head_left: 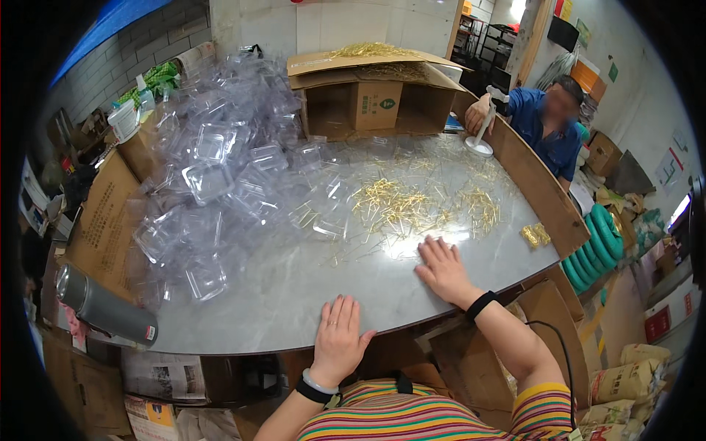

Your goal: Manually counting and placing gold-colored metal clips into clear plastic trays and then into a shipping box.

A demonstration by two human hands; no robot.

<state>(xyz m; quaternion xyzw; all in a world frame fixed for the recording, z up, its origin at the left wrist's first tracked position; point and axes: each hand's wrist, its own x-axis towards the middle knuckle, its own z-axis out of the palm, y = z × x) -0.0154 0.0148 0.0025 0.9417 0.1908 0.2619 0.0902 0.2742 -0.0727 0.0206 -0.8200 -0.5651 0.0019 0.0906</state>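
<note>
So picture a clock over my view: my left hand [338, 339] is at 6, palm down flat on the near edge of the grey tabletop [272, 312], and my right hand [445, 273] is at 4, also flat with fingers a bit spread. They're well apart from each other, nothing in either one. Just past my right fingertips, toward 2 near the middle, is the main pile of thin gold wire pieces [390, 206], with a smaller gold cluster [480, 212] over at 3 and a small clear packet of gold bits [536, 235] a little beyond it. Big messy heap of clear plastic boxes [213, 169] at 10, and a grey tumbler [107, 305] lying tilted at 8. At 12 there's a cardboard box [379, 106] facing me, more gold pieces heaped on top. White round-based stand [479, 145] at 2, and behind the wooden side board [540, 187] there, a co-worker in a blue shirt [562, 156]. Coiled green hose [592, 246] past the table around 3.
</note>
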